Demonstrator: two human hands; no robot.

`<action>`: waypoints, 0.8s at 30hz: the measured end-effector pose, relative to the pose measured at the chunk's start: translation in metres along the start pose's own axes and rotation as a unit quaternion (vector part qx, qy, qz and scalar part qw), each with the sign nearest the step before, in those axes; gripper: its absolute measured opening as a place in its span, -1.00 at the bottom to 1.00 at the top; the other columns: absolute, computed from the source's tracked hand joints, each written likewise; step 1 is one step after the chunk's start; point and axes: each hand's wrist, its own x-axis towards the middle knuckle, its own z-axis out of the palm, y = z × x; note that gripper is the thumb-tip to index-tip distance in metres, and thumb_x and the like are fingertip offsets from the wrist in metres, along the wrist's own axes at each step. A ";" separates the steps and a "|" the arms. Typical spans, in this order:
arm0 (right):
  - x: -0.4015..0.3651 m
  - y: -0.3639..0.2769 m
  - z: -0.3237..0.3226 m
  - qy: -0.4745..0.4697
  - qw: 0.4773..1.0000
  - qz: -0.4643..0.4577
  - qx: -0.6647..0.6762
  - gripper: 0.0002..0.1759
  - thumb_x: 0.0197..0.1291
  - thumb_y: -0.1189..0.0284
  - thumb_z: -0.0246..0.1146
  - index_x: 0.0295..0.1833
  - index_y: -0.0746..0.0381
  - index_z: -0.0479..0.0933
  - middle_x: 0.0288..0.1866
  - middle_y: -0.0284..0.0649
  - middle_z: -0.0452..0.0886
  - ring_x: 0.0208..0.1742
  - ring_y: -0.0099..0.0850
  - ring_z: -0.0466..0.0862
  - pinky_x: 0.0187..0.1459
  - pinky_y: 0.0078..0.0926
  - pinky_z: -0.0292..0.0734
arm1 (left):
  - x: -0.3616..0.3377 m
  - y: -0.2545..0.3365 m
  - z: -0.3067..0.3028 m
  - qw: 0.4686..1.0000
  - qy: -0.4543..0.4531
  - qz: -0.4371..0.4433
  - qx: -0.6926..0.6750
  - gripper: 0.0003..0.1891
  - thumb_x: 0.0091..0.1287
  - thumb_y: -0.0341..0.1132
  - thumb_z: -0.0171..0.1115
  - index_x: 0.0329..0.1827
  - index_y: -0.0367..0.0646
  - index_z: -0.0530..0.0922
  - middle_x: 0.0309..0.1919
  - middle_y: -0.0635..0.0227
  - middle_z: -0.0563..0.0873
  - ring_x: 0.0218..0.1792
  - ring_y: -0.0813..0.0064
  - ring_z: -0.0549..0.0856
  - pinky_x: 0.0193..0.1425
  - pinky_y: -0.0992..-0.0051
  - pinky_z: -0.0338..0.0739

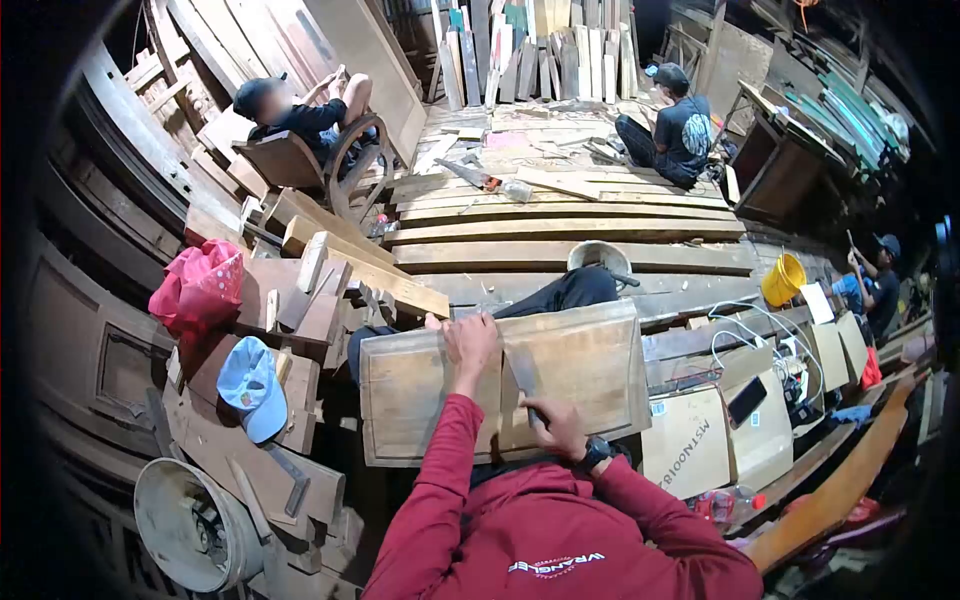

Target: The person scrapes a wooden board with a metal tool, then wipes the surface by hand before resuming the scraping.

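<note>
A wooden panel (580, 370) with a raised border lies across my lap. My left hand (470, 342) rests on its upper edge, left of the middle, with the fingers bent over the edge. In my right hand (556, 427) is the dark handle of a flat-bladed tool (522, 372), which points up and left over the panel's middle. The blade lies on or just above the wood near a vertical line in it. A dark watch is on my right wrist.
Wooden beams (570, 230) lie ahead. Three other people sit farther off. At left are a blue cap (252, 388), a red bag (203, 285) and a bucket (190, 525). Cardboard (685, 440), a phone (746, 401) and a yellow bucket (783, 279) are at right.
</note>
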 end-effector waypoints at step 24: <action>-0.002 -0.003 0.001 0.003 1.000 0.001 0.000 -0.58 0.06 0.45 0.29 0.10 0.20 0.66 -0.17 -0.01 0.74 -0.21 -0.02 0.77 -0.14 -0.19 0.67 | -0.005 0.007 -0.015 1.000 -0.006 0.002 0.006 -0.45 0.52 -0.06 -0.01 -0.33 -0.31 0.81 -0.34 -0.11 0.81 -0.18 -0.06 0.80 0.31 0.09 0.40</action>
